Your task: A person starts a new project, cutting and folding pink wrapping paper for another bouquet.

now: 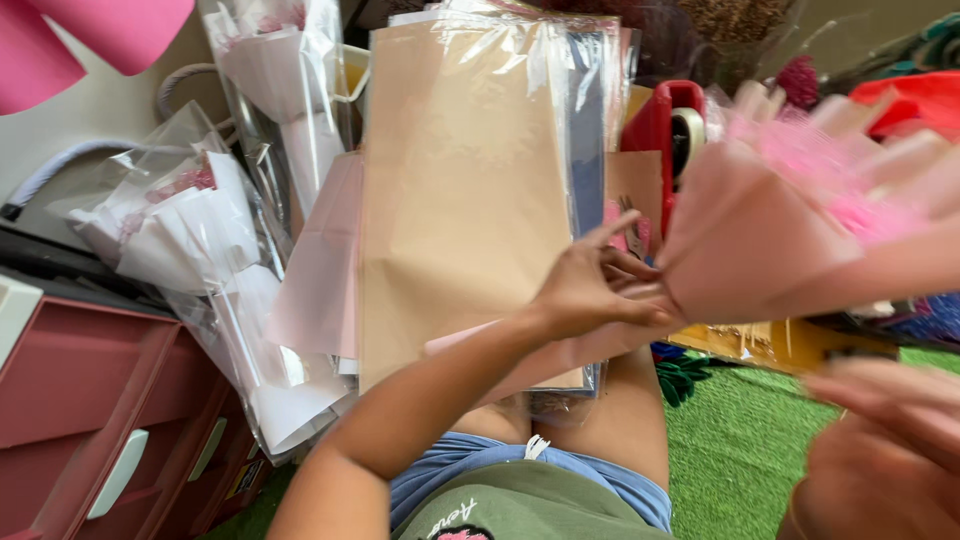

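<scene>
Left hand [590,290] fingers pinch the narrow base of the pink paper-wrapped bouquet [760,235], which fans rightward; blurred right hand [880,450] below, grip unclear.

Close head view, facing down

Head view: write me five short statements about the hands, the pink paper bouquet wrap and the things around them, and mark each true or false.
1. The left hand grips the narrow end of the pink paper bouquet wrap. True.
2. The right hand holds scissors. False: it is blurred at the lower right edge, and no tool shows in it.
3. The floor covering is green, grass-like turf. True.
4. The drawer unit at lower left is blue. False: it is dark pink with pale handles.
5. A stack of clear-sleeved paper sheets, beige on top, lies behind the left hand. True.
</scene>
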